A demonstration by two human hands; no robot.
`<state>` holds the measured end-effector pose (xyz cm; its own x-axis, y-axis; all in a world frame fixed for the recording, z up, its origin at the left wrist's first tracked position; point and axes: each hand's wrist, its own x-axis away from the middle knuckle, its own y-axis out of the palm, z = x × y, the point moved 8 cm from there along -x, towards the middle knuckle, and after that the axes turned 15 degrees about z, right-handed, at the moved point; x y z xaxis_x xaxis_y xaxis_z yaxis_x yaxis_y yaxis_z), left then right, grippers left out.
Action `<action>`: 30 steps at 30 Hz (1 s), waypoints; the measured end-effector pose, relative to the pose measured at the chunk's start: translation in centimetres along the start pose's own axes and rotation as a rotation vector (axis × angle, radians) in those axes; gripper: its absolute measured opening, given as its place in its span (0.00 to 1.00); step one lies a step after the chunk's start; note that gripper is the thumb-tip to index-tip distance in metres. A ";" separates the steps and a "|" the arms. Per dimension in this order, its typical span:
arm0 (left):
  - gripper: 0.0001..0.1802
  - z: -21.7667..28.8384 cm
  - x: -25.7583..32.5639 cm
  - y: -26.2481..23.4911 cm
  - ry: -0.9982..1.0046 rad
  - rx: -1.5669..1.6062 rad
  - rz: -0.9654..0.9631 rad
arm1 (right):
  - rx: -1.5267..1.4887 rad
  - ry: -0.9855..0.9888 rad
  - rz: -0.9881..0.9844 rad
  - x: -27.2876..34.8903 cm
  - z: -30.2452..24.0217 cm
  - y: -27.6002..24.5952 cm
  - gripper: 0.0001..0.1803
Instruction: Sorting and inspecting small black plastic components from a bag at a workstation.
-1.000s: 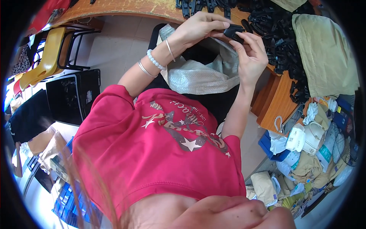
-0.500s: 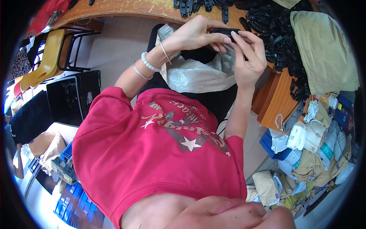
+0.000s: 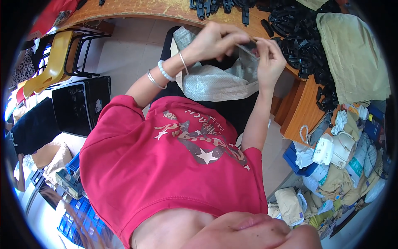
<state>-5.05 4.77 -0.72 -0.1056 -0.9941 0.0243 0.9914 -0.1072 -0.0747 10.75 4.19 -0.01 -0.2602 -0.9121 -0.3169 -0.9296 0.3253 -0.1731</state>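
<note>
Over an open white woven sack [image 3: 215,85] in my lap, my two hands meet with their fingertips close together. My left hand [image 3: 219,40], with bracelets on its wrist, is closed, its thumb and fingers bent toward the right. Closed in a pinch, my right hand [image 3: 270,60] faces it from the other side. Between the fingertips shows a dark bit of a small black plastic piece [image 3: 252,41]; the fingers and some blur hide most of it. The sack's mouth gapes beneath both hands.
A wooden table [image 3: 157,9] with a worn top runs along the far side. Black plastic pieces [image 3: 300,52] are heaped at its right, beside a khaki cloth sack [image 3: 352,58]. A yellow chair [image 3: 58,58] stands left; bags [image 3: 331,178] crowd the lower right.
The black piece, plainly seen across both hands before, is now mostly hidden. My left hand has turned and lowered slightly; my right fingers have drawn together into a pinch.
</note>
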 end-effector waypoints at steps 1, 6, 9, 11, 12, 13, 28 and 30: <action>0.17 -0.1 -1.3 -1.5 0.160 -0.033 0.147 | 0.195 -0.270 0.097 -1.2 -0.7 -0.3 0.07; 0.24 0.5 -7.1 -3.1 -0.131 0.453 0.154 | 0.985 -0.638 0.132 -4.5 -0.3 0.9 0.09; 0.26 1.2 -10.1 -5.1 0.055 -0.209 0.372 | 0.986 -0.655 0.059 -5.7 0.1 2.6 0.13; 0.21 1.4 -11.1 -4.6 0.406 -0.887 0.525 | 0.861 -0.668 0.115 -5.7 -0.6 2.9 0.11; 0.21 1.5 -11.6 -4.1 0.404 -0.885 0.524 | 0.863 -0.667 0.113 -5.5 -0.8 2.8 0.11; 0.20 1.3 -12.0 -3.6 0.376 -0.895 0.505 | 0.649 -0.587 0.142 -5.4 -1.1 2.1 0.10; 0.09 1.4 -4.4 -0.7 0.087 0.076 -0.160 | -0.182 -0.003 -0.131 -0.9 -1.4 1.1 0.09; 0.09 3.9 -2.6 -0.6 0.340 -0.083 -0.114 | -0.170 -0.019 -0.102 -0.7 -2.0 0.9 0.09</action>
<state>-5.09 7.51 3.15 -0.2486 -0.9228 -0.2944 0.9636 -0.2048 -0.1718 9.55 4.61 1.88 -0.1589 -0.9326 -0.3240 -0.9820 0.1832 -0.0457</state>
